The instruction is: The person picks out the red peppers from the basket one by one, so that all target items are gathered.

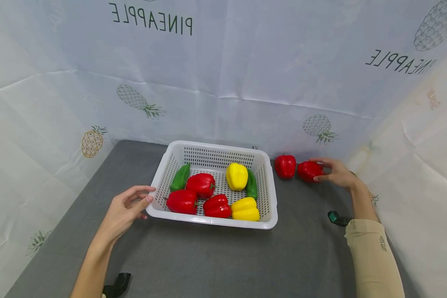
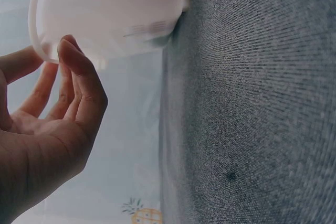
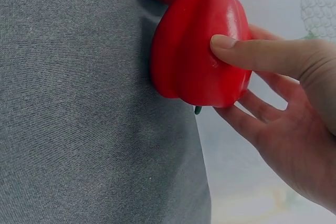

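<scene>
A white plastic basket (image 1: pixel 212 222) with slotted sides stands on the grey table. My left hand (image 1: pixel 123 210) pinches its rim at the near left corner, thumb and finger on either side of the edge in the left wrist view. To the right of the basket, my right hand (image 1: pixel 337 174) grips a red bell pepper (image 1: pixel 307 171) between thumb and fingers. The right wrist view shows this pepper (image 3: pixel 197 51) with its short green stem pointing down in the picture. Another red bell pepper (image 1: pixel 284 167) lies between it and the basket.
Inside the basket lie 3 red bell peppers (image 1: pixel 181 202), 2 yellow bell peppers (image 1: pixel 237 176) and 2 long green peppers (image 1: pixel 180 178). A pale sheet (image 1: pixel 223 87) printed with pineapples hangs behind the grey table (image 1: pixel 216 260) and along both sides.
</scene>
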Demonstrator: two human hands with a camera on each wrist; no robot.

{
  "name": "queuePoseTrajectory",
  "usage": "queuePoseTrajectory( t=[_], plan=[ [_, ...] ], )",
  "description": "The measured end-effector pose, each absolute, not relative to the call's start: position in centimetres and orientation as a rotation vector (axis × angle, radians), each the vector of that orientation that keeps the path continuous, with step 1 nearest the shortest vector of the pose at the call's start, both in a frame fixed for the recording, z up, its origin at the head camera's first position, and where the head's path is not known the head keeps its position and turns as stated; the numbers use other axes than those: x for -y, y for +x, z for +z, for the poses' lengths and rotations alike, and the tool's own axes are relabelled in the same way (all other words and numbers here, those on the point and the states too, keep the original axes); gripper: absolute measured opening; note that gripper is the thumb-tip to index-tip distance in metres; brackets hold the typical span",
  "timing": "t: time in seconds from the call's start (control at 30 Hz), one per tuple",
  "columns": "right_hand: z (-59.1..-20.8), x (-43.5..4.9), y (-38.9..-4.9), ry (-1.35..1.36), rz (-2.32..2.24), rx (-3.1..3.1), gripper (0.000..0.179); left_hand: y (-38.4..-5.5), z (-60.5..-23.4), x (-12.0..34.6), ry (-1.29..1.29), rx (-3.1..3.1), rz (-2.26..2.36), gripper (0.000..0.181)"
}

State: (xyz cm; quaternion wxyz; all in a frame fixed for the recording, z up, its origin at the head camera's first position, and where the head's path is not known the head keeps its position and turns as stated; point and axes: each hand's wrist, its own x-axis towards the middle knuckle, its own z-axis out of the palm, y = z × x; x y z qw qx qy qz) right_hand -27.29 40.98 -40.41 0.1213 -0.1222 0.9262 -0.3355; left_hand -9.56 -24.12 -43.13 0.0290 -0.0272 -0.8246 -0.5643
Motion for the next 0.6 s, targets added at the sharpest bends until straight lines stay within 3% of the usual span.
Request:
queuePoseTrajectory(
  t=[0.6],
  plan=[
    [-40.50,-40.32,-27.20,-0.425,-0.943,-2.720,0.061,-9.44,-43.13,24.10,-0.095,2.536,-1.730,0.037]
  ],
)
